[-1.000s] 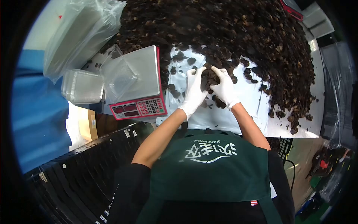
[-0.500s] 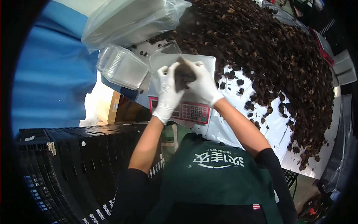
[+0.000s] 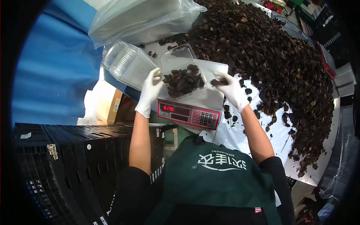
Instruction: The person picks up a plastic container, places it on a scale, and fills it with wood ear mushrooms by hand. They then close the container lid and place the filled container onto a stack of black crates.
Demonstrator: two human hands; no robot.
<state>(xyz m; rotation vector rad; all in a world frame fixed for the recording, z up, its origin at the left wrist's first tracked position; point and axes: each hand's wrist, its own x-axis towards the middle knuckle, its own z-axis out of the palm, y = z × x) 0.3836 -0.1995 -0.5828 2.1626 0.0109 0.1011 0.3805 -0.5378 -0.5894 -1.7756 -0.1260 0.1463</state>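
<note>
A clear plastic tray [image 3: 205,86] with its lid [image 3: 178,53] folded back rests on the digital scale [image 3: 189,114], whose red display is lit. Dark wood ear mushrooms [image 3: 183,80] lie heaped in the tray. Beside the tray's left edge is my white-gloved left hand [image 3: 151,88], fingers loosely curved and apart, nothing in them. My right hand [image 3: 231,91], also gloved, is over the scale's right side, its fingers closed on a few dark wood ear pieces [image 3: 219,81].
Nested clear trays [image 3: 131,63] stand left of the scale, below a plastic bag of containers [image 3: 142,22]. A large wood ear pile [image 3: 262,48] covers the table's back and right. Black crates [image 3: 93,157] stand at lower left. Another scale [image 3: 327,62] sits at far right.
My hands have moved apart from over the tray, left hand to its left and right hand to its right. The wood ear between them now lies in the tray, and the scale display shows.
</note>
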